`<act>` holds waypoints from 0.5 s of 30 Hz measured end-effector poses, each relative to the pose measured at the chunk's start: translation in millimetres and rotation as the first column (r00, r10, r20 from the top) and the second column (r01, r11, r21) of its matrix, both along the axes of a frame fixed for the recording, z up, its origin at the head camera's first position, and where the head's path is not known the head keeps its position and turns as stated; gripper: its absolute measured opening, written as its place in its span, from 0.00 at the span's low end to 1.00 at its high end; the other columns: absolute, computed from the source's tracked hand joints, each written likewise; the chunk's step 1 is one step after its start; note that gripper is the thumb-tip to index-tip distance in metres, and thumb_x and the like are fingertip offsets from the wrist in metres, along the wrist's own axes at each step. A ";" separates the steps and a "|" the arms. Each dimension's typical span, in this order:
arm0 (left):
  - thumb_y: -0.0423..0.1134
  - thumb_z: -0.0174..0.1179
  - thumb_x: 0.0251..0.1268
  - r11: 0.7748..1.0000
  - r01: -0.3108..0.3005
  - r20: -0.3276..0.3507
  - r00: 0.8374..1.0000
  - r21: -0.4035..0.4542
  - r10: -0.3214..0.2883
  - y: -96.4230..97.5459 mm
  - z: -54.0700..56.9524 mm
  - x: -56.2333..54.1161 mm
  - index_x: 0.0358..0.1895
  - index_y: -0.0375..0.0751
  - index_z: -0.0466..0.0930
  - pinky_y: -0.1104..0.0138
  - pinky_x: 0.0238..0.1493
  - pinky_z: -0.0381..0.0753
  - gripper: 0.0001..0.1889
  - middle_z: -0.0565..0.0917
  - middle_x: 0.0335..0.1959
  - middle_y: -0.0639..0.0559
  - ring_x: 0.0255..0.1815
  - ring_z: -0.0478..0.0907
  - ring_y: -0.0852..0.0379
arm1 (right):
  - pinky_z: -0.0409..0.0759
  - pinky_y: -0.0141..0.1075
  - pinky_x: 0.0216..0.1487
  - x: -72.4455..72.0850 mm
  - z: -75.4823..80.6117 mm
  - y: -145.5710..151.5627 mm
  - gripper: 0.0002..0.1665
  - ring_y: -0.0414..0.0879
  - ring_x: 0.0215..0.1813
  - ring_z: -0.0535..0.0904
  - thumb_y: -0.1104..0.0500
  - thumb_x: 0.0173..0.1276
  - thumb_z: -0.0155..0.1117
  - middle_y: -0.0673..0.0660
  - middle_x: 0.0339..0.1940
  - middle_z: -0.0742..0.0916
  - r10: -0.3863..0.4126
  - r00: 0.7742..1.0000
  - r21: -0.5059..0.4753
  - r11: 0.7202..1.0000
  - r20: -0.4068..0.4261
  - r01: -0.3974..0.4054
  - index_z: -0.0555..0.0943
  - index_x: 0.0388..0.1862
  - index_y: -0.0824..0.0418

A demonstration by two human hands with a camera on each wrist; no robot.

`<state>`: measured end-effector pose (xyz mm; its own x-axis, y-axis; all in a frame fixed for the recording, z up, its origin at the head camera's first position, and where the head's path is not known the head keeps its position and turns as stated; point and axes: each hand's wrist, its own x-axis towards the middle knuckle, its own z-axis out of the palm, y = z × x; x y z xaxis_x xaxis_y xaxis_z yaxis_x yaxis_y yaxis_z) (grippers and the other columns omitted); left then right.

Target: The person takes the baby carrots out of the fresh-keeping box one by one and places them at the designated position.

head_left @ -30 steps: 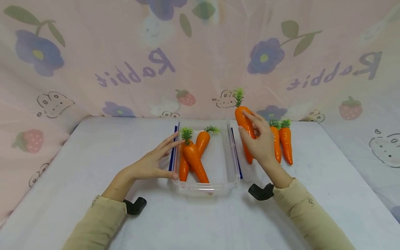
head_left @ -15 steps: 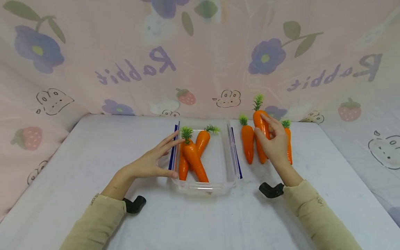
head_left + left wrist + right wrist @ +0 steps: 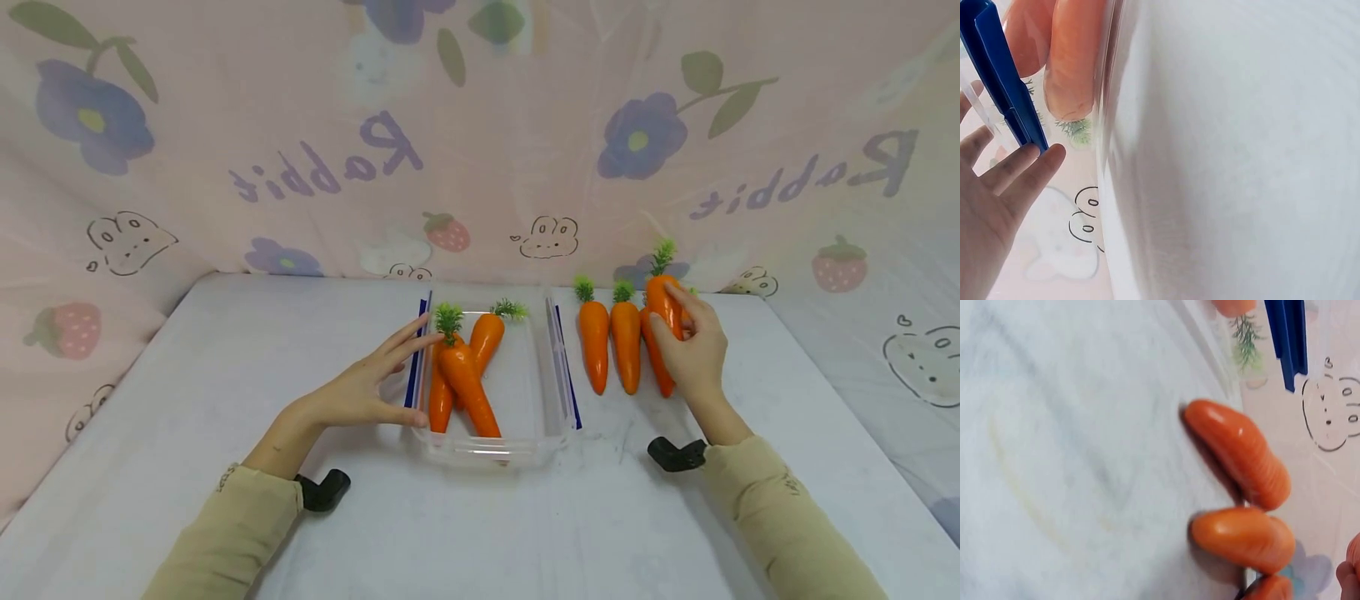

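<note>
My right hand (image 3: 693,346) grips a glossy orange carrot (image 3: 662,293) with a green leafy top, thumb on one side and fingers on the other. The held carrot overlaps another carrot (image 3: 657,371) in the row below it. Two more carrots, one near the box (image 3: 595,350) and one beside it (image 3: 627,350), lie to its left. My left hand (image 3: 352,396) spreads its fingers along the left side of a clear plastic box (image 3: 487,452). In the left wrist view, its fingertips (image 3: 1054,153) are right at the box's blue clip (image 3: 1007,81).
Three carrots lie in the box, one (image 3: 468,383) crossing over another (image 3: 487,333). A second blue clip (image 3: 567,367) hangs at the box's right side. Green leaves (image 3: 692,292) show behind my right hand. A printed curtain (image 3: 480,167) stands behind the white table (image 3: 480,533).
My right hand has moved to the right along the row with the held carrot, uncovering the carrots nearer the box. The left hand and box have stayed put.
</note>
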<state>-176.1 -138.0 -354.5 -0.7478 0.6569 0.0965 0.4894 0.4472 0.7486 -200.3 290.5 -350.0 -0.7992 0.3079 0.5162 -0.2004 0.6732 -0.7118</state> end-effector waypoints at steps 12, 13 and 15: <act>0.54 0.72 0.49 1.000 -0.004 -0.004 1.000 -0.005 0.004 0.5 1.5 0.5 0.75 0.56 0.53 0.45 0.66 0.69 0.50 0.37 0.80 0.55 0.77 0.48 0.43 | 0.63 0.16 0.41 -1.1 -6.7 29.6 0.27 0.55 0.56 0.73 0.59 0.66 0.59 0.61 0.64 0.77 -0.086 0.994 0.039 0.996 0.072 0.083 0.75 0.65 0.56; 0.54 0.72 0.49 1.000 -0.006 -0.002 1.000 -0.006 0.006 0.5 2.1 1.1 0.75 0.57 0.53 0.45 0.66 0.69 0.50 0.37 0.80 0.56 0.77 0.48 0.43 | 0.63 0.17 0.41 -0.7 -7.0 31.8 0.27 0.55 0.56 0.73 0.58 0.67 0.59 0.61 0.65 0.77 -0.094 0.992 0.040 0.995 0.086 0.091 0.74 0.66 0.56; 0.55 0.72 0.49 1.000 -0.005 -0.001 1.000 -0.006 0.005 0.5 2.1 1.2 0.75 0.56 0.53 0.45 0.66 0.69 0.50 0.37 0.80 0.56 0.77 0.47 0.43 | 0.63 0.18 0.41 -0.1 -7.4 35.5 0.26 0.55 0.55 0.72 0.58 0.69 0.56 0.61 0.65 0.76 -0.109 0.987 0.051 0.993 0.115 0.104 0.73 0.67 0.55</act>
